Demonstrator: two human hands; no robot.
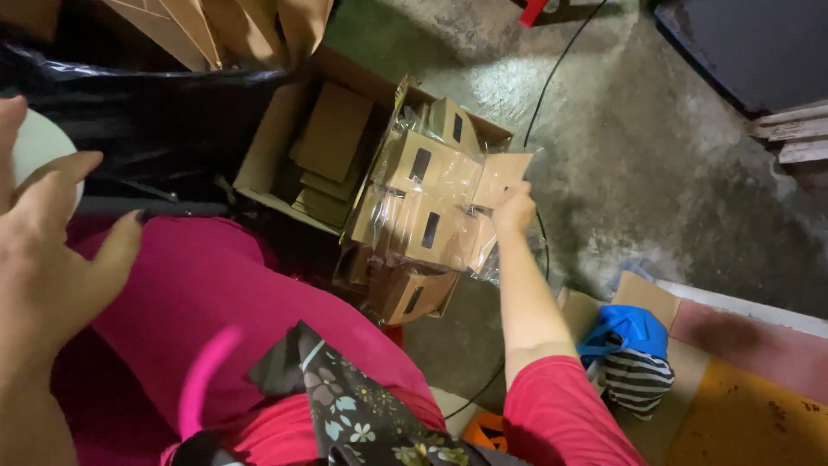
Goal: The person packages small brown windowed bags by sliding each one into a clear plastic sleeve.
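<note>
brown cardboard flap [500, 177] pinched in right hand [515, 211] fingers; left hand [43, 250] fingers spread, well apart

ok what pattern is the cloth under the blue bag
Black and white stripes on the cloth beneath the blue bag, head view.

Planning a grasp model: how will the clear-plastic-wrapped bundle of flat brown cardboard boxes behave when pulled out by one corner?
The clear-plastic-wrapped bundle of flat brown cardboard boxes probably sags or fans out, since the wrap looks loose and crinkled. The film is glossy, so likely slippery. The right hand grips one cardboard flap, which may bend or tear under the bundle's weight.
</note>
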